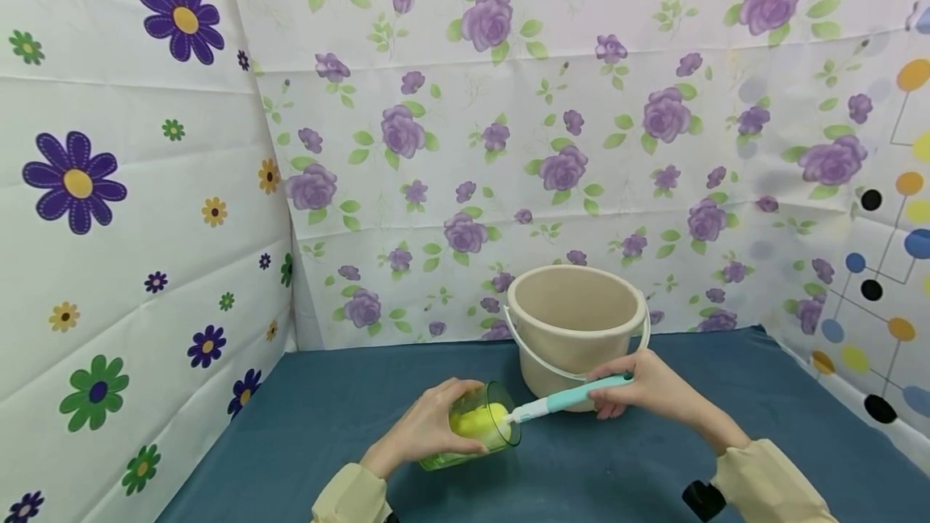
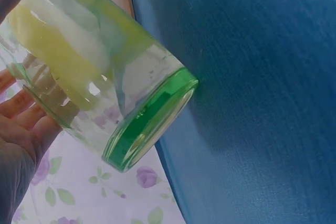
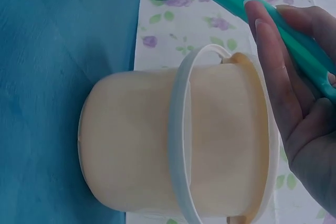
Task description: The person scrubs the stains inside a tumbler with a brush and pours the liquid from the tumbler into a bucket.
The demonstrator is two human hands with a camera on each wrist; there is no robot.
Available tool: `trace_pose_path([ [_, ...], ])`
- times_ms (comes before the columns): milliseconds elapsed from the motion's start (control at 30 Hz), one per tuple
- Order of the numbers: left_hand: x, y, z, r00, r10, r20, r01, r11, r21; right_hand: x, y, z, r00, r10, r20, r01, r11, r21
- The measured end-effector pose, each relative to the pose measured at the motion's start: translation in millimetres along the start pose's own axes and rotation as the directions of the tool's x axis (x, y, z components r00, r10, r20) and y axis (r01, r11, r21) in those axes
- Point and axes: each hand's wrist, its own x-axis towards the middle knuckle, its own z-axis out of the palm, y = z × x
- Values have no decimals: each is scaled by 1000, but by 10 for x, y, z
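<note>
My left hand (image 1: 433, 424) grips a clear green-tinted drinking glass (image 1: 465, 452) that is tilted over, its mouth toward the right. Its thick green base (image 2: 150, 120) shows in the left wrist view. Inside the glass sits the yellow sponge head (image 1: 485, 421) of a cleaning brush. The brush's turquoise and white handle (image 1: 574, 398) slants up to the right, held by the fingers of my right hand (image 1: 647, 386). In the right wrist view the thumb and fingers wrap the turquoise handle (image 3: 252, 11). Part of the sponge is hidden behind the left fingers.
A beige bucket (image 1: 541, 345) with a white handle stands just behind the right hand, near the table's back edge. Dark blue cloth covers the table (image 1: 349, 394). Flower-printed sheets (image 1: 436, 184) hang behind and at the left; a dotted sheet (image 1: 894, 305) hangs at the right.
</note>
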Motion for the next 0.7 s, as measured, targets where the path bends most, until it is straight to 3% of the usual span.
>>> trace_pose_path([
  [200,-12,-2,6,1000,7,-4,-7,1000,-5,-13,-7,-7,1000,-8,5,8,999,35],
  [700,-5,-7,13,1000,5,-9,-5,1000,-12,-36,-5,-120,999,-41,-33,40,999,-33],
])
